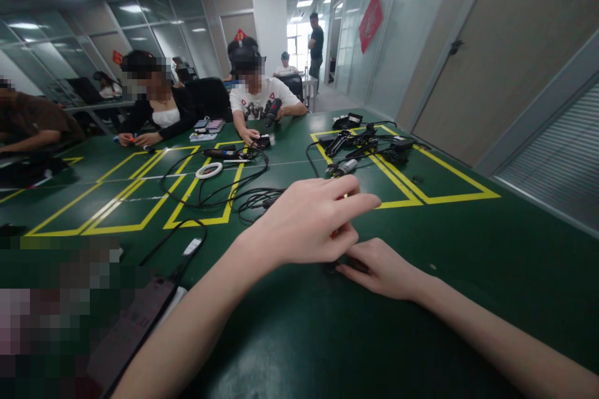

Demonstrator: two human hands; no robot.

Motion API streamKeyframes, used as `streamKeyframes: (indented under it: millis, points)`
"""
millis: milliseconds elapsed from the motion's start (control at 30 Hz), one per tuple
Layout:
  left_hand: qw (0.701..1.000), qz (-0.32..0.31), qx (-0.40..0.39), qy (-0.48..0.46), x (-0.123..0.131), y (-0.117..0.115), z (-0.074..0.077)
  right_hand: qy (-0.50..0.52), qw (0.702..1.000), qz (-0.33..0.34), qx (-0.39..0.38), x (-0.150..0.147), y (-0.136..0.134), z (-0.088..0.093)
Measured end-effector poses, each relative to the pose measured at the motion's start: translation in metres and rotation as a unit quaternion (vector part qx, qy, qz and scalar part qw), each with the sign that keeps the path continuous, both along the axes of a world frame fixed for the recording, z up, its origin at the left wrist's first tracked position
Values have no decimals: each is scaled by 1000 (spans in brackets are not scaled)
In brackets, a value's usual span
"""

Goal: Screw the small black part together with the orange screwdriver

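Note:
My left hand (311, 221) reaches over the table from the left, its back toward me. One finger points right and the others curl downward. Whatever lies under those curled fingers is hidden. Just below and to the right, my right hand (381, 267) rests low over the green tabletop (281, 324). Its fingers close around a small dark piece (358, 265), mostly covered, so its kind does not show. The two hands nearly touch. Right behind my left hand lies a grey metallic tool-like part (347, 167).
Yellow tape (458, 201) outlines areas on the table. Black cables (255, 199) and a white ring (209, 171) lie left of centre; dark gear (397, 149) sits back right. A phone (135, 330) is near left. Across the table, a person (262, 96) holds a power drill (272, 112).

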State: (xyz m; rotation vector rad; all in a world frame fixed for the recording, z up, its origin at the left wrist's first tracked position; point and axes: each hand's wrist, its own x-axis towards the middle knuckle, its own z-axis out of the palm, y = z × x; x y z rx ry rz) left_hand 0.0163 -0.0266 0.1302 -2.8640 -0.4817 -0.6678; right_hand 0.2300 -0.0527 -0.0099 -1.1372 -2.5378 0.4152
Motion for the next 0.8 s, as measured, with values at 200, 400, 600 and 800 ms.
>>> streamKeyframes:
  millis: [200, 400, 600, 800]
  points:
    - [1000, -4, -8, -10, -2, 0, 0, -1, 1000, 5, 5, 0, 1, -1]
    - [1000, -1, -14, -18, -3, -1, 0, -6, 1000, 5, 15, -1, 1, 1]
    - [1000, 6, -14, -7, -3, -2, 1, 0, 1000, 5, -1, -3, 1, 4]
    - [1000, -2, -20, -17, -2, -1, 1, -1, 1000, 2, 10, -2, 1, 4]
